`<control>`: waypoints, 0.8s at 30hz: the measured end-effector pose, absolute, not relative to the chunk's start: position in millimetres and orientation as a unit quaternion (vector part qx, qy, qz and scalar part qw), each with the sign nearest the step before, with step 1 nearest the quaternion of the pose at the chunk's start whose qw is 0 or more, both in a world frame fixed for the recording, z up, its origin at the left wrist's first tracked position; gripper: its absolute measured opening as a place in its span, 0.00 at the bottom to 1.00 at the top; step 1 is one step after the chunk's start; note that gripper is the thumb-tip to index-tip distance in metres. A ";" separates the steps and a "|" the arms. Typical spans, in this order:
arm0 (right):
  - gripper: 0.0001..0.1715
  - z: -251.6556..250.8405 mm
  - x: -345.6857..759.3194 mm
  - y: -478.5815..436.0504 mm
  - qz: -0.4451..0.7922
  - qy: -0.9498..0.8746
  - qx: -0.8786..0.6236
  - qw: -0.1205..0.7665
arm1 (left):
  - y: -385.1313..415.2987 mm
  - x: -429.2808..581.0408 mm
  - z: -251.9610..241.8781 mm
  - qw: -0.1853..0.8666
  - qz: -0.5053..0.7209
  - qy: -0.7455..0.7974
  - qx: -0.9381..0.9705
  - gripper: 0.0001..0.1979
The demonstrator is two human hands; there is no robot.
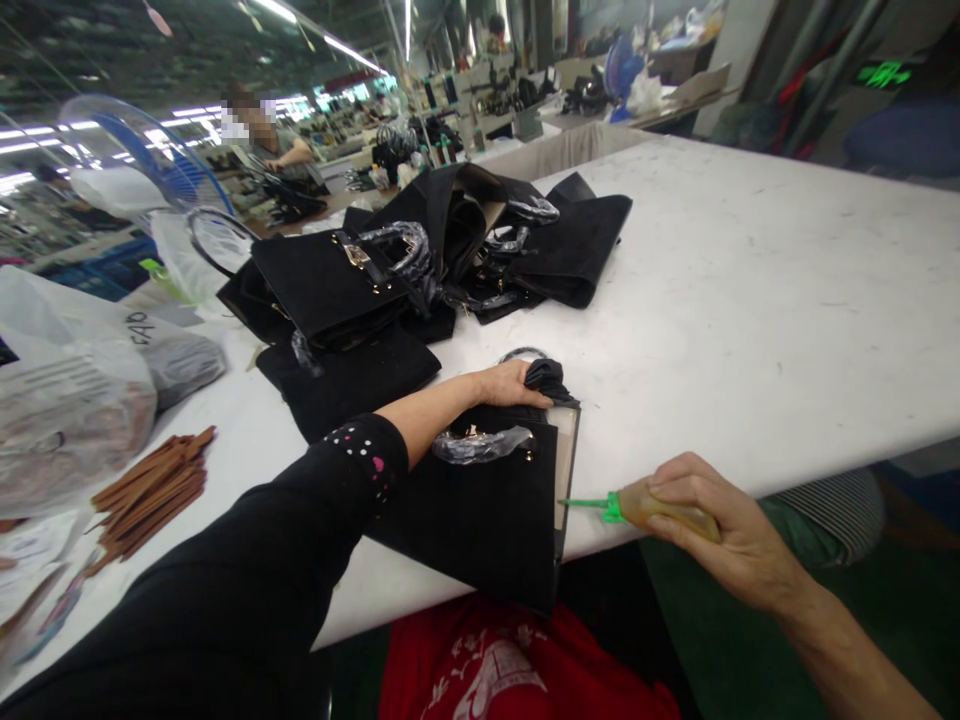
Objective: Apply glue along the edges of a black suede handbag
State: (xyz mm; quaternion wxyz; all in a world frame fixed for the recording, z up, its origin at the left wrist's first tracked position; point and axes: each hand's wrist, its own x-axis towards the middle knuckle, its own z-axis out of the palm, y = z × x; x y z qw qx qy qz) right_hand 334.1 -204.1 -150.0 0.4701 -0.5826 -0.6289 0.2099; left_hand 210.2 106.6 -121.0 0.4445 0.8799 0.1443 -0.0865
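Observation:
A black handbag [472,520] lies at the table's front edge, its open side facing right and showing a pale inner strip [564,450]. Clear plastic wraps the bag's handle [480,445]. At the far end of the opening, my left hand [514,385] is closed on bunched black fabric [546,378] of the bag. My right hand [694,510] grips a glue bottle [637,505] with yellowish contents and a green nozzle. The nozzle tip points left and meets or nearly meets the pale strip.
Black handbags [337,290] with wrapped handles are piled behind. Brown strips [154,490] and a plastic bag [67,390] lie on the left of the white table [772,290]. A blue fan [142,150] stands beyond; a person [270,150] sits further back.

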 end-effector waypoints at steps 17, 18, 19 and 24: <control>0.11 -139.1 319.8 -215.8 0.216 -0.658 -0.559 0.455 | 110.8 210.1 -127.3 0.454 -0.073 0.111 0.881 0.13; 0.11 -137.9 318.8 -216.1 0.224 -0.667 -0.552 0.448 | 110.9 210.0 -127.4 0.456 -0.074 0.110 0.880 0.13; 0.12 -137.1 317.9 -216.4 0.224 -0.671 -0.547 0.448 | 110.9 210.0 -127.3 0.457 -0.075 0.109 0.880 0.14; 0.14 -137.4 317.3 -217.2 0.210 -0.655 -0.558 0.464 | 109.8 210.0 -125.9 0.453 -0.074 0.121 0.880 0.14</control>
